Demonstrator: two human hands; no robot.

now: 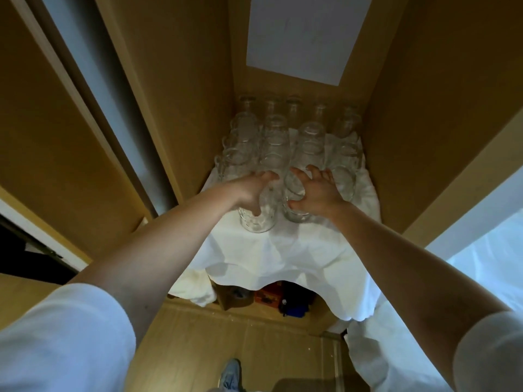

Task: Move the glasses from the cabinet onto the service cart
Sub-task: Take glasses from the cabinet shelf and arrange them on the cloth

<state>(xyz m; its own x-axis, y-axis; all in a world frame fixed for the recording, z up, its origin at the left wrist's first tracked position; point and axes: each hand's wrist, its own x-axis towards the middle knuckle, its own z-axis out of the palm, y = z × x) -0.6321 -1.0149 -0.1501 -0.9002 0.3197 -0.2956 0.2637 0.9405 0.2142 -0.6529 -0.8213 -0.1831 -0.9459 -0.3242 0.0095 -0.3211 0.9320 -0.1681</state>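
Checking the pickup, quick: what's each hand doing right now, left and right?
Left hand: fingers curled round the front glass, holding it.
Right hand: fingers and thumb wrapped round the neighbouring glass, holding it.

The shelf is carrying a white cloth that is covering nearly all of it and hanging in folds over the front edge. Clear glasses are standing on the cloth in close rows, reaching from its middle to the back wall.
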